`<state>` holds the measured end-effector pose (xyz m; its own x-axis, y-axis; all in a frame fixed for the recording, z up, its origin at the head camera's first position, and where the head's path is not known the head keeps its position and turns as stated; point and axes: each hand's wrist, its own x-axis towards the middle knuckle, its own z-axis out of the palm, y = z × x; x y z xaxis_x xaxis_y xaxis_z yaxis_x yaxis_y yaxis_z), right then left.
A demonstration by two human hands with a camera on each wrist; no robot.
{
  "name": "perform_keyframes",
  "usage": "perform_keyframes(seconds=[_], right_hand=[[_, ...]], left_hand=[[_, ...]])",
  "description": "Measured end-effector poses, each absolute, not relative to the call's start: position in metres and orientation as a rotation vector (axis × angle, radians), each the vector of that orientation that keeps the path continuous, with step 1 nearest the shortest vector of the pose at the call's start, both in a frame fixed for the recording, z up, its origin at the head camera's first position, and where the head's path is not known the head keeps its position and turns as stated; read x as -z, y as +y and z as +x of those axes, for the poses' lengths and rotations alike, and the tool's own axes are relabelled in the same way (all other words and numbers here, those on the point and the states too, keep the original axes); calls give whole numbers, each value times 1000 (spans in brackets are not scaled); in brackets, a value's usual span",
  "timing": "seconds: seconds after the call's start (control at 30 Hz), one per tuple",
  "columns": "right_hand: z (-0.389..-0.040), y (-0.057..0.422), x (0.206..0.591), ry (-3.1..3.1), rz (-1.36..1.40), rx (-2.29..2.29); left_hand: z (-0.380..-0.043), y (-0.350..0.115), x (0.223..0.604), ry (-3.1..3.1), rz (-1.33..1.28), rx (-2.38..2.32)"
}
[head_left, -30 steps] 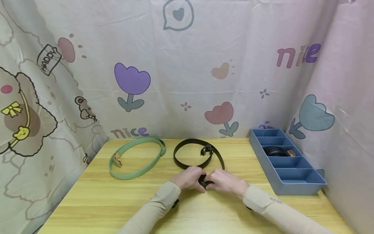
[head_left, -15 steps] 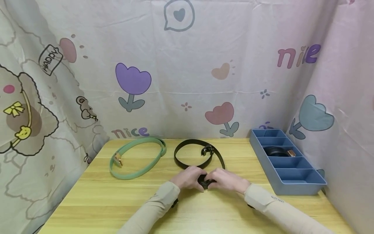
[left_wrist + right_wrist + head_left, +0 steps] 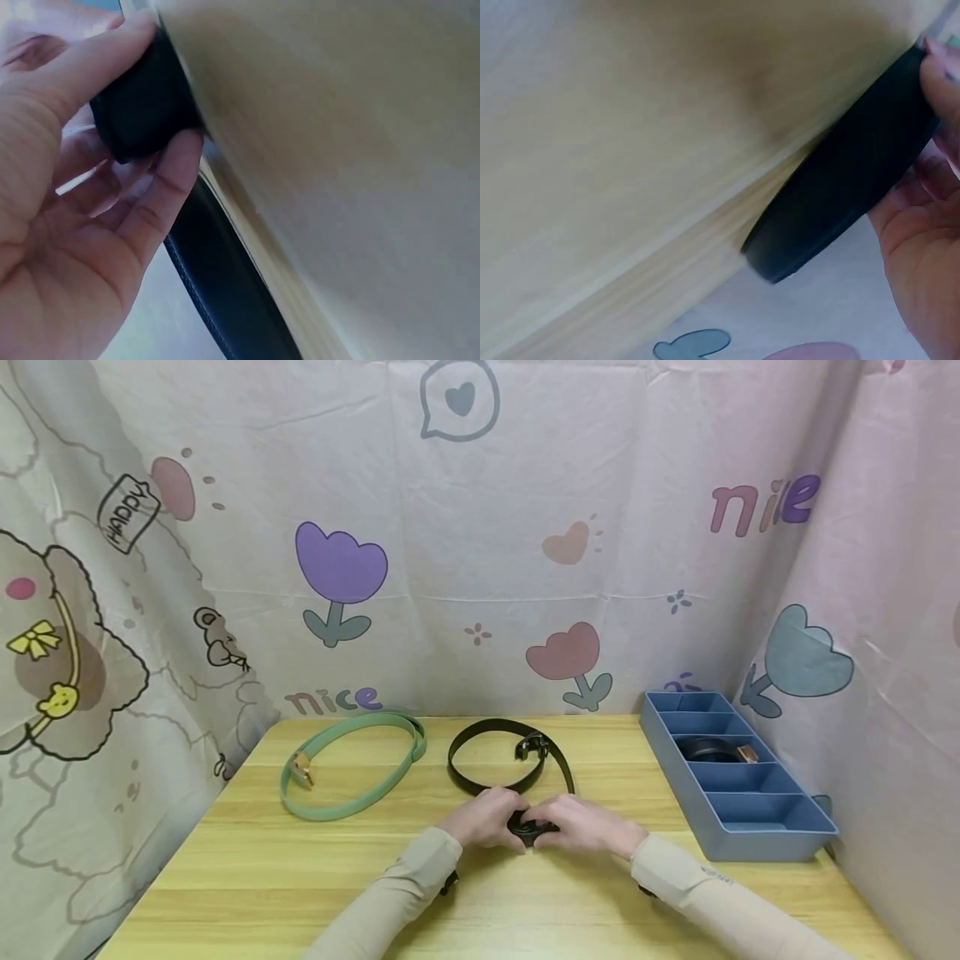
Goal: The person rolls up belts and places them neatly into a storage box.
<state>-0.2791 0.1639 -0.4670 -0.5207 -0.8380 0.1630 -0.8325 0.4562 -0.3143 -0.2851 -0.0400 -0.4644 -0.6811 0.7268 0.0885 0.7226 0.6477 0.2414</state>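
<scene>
Near the middle of the table a black belt [image 3: 480, 782] lies partly in a loose loop, with its buckle [image 3: 532, 745] at the back right of the loop. A strap runs forward from there to both hands. My left hand [image 3: 489, 819] pinches a small rolled part of the belt, thumb on one side and fingers on the other. From the right, my right hand [image 3: 588, 827] grips the same roll. In the left wrist view, the roll [image 3: 146, 105] sits between thumb and fingertips. The right wrist view shows the curved outside of the black belt [image 3: 847, 169]. Fingers hide much of the roll.
A green belt [image 3: 327, 812] with a gold-toned buckle lies looped at left. On the right stands a blue divided box [image 3: 678, 793]; one compartment holds a rolled black belt [image 3: 707, 748] with a brownish-gold end. A printed curtain [image 3: 465, 527] hangs behind the wooden table [image 3: 285, 885].
Both hands stay at the roll. My right hand has shifted slightly to the right, and its fingers have changed position on the roll. The green belt and the box have not moved.
</scene>
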Motion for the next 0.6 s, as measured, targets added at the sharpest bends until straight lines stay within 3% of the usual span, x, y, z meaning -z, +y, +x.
perform_keyframes(seconds=[0.6], right_hand=[[-272, 154, 469, 2757, -1524, 533]], left_hand=[[-280, -42, 460, 2834, 1136, -442]])
